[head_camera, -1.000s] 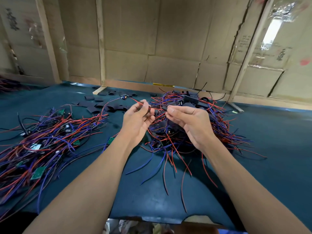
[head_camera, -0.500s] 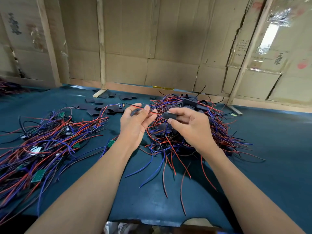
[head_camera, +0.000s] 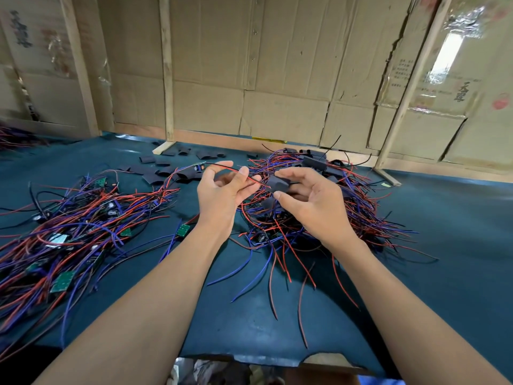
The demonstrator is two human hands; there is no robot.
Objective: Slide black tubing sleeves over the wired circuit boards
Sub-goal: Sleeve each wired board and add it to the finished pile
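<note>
My left hand pinches the red and black wires of a small circuit board, which hangs just left of the fingers. My right hand holds a black tubing sleeve between thumb and fingers, its opening turned toward the wire tips. The wire ends reach the sleeve's mouth. Both hands hover above the teal table.
A pile of bare wired boards lies at the left. A pile of sleeved boards with red and blue wires lies under my right hand. Loose black sleeves are scattered behind. Cardboard walls and wooden posts close the back.
Both hands rose slightly and spread a little. The sleeve in my right hand turned its opening toward the wire tips held by my left hand.
</note>
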